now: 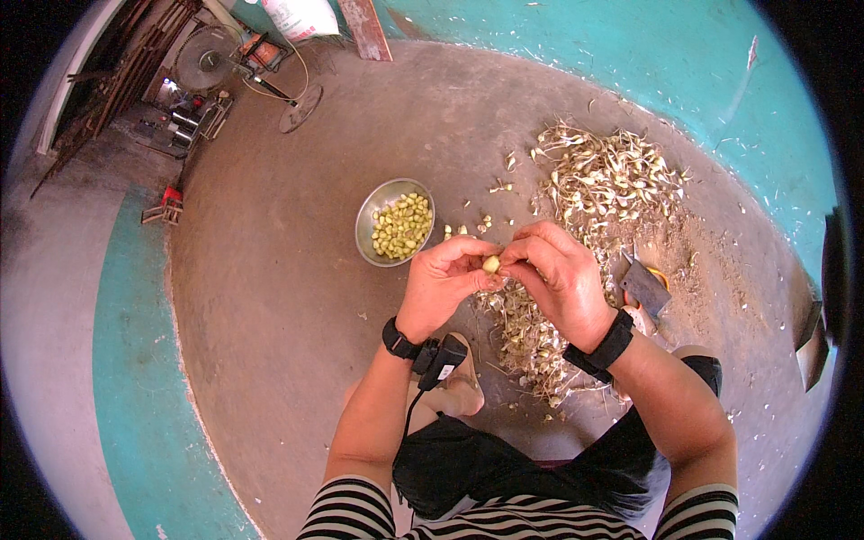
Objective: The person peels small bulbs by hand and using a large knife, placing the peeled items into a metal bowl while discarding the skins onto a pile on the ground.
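My left hand (435, 287) pinches a small yellowish bulb (491, 264) between thumb and fingertips. From the other side, my right hand (557, 280) has its thumb and fingers closed at the edge of the same bulb; whether it grips a bit of skin there is too small to tell. A round metal bowl (363, 251) with many peeled yellow-green bulbs (401, 229) stands on the floor beyond my left hand. Beneath and beside my right hand lies a heap of dry skins and stems (533, 337). A few loose bulbs (462, 231) lie near the bowl.
Unpeeled bulbs with dry stems (611, 172) are piled farther back, toward the turquoise wall (675, 61). Right of my hands, a flat dark metal blade (646, 287) lies over orange-handled scissors (660, 275). A pedestal fan (206, 59) and a white sack (302, 17) stand at the back left.
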Available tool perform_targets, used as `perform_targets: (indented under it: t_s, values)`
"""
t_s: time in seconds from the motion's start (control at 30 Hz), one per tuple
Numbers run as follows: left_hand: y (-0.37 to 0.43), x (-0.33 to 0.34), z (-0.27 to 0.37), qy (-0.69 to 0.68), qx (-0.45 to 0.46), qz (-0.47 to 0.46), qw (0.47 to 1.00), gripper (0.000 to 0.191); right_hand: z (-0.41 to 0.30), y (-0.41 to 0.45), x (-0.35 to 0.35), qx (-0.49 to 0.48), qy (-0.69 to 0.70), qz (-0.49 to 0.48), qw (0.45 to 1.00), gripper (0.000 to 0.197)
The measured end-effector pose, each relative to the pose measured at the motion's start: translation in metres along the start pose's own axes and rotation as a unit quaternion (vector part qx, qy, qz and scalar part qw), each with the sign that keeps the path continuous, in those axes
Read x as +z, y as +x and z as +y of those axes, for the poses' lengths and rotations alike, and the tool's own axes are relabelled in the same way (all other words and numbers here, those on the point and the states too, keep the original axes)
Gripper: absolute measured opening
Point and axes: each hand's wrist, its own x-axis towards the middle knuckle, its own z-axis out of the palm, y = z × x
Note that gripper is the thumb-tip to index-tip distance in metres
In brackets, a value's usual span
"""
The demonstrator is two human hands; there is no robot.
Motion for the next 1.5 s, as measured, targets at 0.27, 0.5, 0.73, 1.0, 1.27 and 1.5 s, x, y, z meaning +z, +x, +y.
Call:
perform_targets:
  t_s: [0.27, 0.5, 0.73, 1.0, 1.27, 1.5]
  values:
    - [-0.001, -0.006, 0.001, -0.005, -0.049, -0.034, 0.998, 0.026, 0.004, 0.0, -0.003, 0.01, 0.025, -0.034, 0.999, 0.018]
    - [0.0, -0.011, 0.002, 0.028, -0.068, -0.046, 0.996, 0.014, 0.004, -0.001, -0.005, -0.029, 0.005, -0.029, 0.999, 0.016]
    - [0.0, -0.011, -0.003, -0.047, -0.057, -0.064, 0.995, 0.012, 0.007, -0.002, -0.004, -0.045, 0.001, -0.026, 0.999, 0.015]
    - [0.0, -0.002, -0.011, -0.109, -0.081, -0.041, 0.99, 0.02, 0.009, -0.001, -0.006, -0.081, -0.023, -0.019, 0.996, 0.018]
    - [-0.001, -0.003, -0.008, -0.098, -0.102, -0.058, 0.988, 0.019, 0.01, -0.001, -0.01, -0.079, -0.026, -0.104, 0.991, 0.016]
    - [-0.001, -0.001, -0.011, -0.114, -0.09, -0.049, 0.988, 0.021, 0.01, -0.003, -0.008, -0.072, -0.034, -0.102, 0.992, 0.017]
